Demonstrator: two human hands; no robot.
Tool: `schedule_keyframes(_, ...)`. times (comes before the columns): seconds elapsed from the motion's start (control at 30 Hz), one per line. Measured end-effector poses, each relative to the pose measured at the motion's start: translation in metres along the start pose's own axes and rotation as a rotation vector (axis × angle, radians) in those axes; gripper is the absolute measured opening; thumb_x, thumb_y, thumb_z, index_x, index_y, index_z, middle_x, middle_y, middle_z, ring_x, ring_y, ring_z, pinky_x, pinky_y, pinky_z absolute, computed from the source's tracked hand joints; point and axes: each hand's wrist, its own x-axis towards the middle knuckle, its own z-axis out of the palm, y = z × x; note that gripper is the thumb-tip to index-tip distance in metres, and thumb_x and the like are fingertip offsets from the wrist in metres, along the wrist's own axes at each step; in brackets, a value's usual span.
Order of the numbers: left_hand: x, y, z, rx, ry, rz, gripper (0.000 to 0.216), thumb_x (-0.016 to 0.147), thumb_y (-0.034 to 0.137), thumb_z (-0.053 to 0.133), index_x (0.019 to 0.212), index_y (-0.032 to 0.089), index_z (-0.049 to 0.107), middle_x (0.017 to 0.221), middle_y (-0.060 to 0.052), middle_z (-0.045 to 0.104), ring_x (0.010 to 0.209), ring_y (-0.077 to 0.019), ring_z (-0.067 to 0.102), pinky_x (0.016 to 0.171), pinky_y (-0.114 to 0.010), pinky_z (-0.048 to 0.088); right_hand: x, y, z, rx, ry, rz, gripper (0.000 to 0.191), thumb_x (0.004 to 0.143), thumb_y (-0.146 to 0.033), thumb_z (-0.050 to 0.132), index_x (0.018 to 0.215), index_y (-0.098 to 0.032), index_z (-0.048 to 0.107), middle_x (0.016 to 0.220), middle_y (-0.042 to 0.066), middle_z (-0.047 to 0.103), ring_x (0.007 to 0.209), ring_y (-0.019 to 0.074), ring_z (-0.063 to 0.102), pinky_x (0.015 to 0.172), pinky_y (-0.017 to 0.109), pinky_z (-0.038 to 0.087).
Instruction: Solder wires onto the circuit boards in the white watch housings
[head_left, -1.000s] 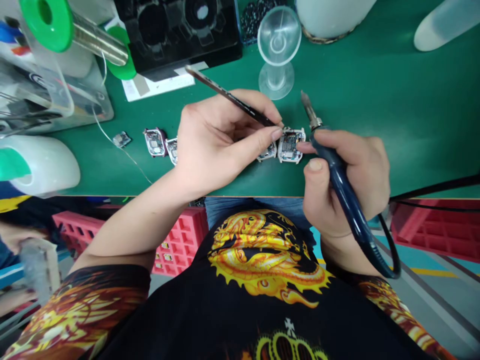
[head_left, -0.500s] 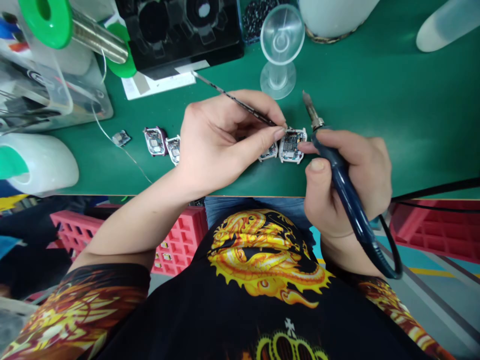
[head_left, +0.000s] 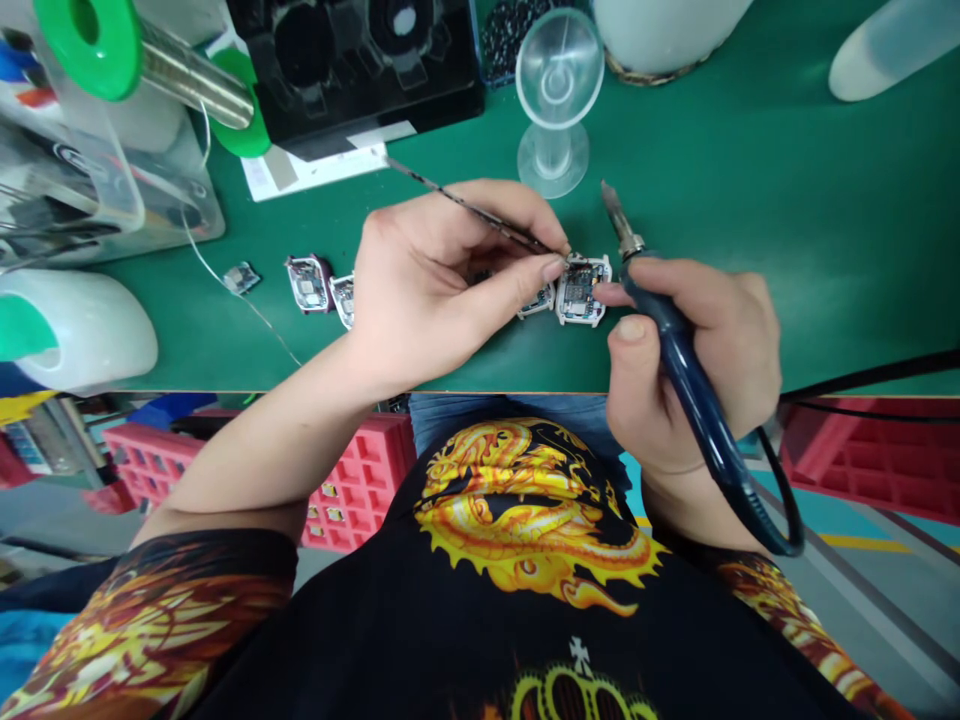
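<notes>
My left hand (head_left: 442, 285) is pinched around a thin, dark, speckled rod-like tool (head_left: 465, 202), its pale far end pointing up and left. The tool's near end meets the top edge of a white-framed watch case (head_left: 582, 292) with a circuit board inside. In my right hand (head_left: 697, 350) is a dark blue soldering iron (head_left: 686, 370), its metal tip raised above the bench and apart from the boards. One right fingertip reaches the right side of that watch case. A second watch case (head_left: 538, 300) sits beside it, partly hidden behind my left thumb.
Left of my left hand lie a purple-edged watch case (head_left: 307, 284), a partly hidden white one (head_left: 343, 300) and a small loose module (head_left: 241, 278). Behind stand a clear plastic cup (head_left: 556, 95), a black fixture (head_left: 356, 70) and a solder wire spool (head_left: 195, 80). A black cable (head_left: 870, 378) crosses at right.
Both hands hold nearly the same pose, and the whole view has shifted slightly. At the far left, a dark shape beyond the bench edge has moved lower, uncovering the floor and more of the pink tray.
</notes>
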Motion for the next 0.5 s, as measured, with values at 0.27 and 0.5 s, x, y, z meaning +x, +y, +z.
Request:
schedule_keyframes(0.27,0.0020,-0.0005,-0.0009,0.037,-0.007,0.040,0.011,0.098,0.019,0.086,0.092,0.028,0.087,0.100,0.001,0.084,0.082,-0.0171,0.079,0.063,-0.032,0.065,-0.0002,0.0007,0.0011,0.024,0.001,-0.003,0.030,0.106,-0.023,0.066,0.135,-0.023,0.073,0.112,0.005,0.084,0.097,0.0248,0.074,0.090,0.041,0.063)
schedule_keyframes(0.5,0.0017,-0.0003,0.0002,0.057,-0.001,0.030,0.007,0.100,0.026,0.088,0.093,0.028,0.087,0.099,0.002,0.084,0.080,-0.0144,0.078,0.062,-0.029,0.063,-0.0004,0.0005,0.0013,0.031,0.000,0.011,0.029,0.107,-0.023,0.066,0.134,-0.022,0.074,0.113,0.006,0.084,0.098,0.0241,0.074,0.092,0.040,0.063)
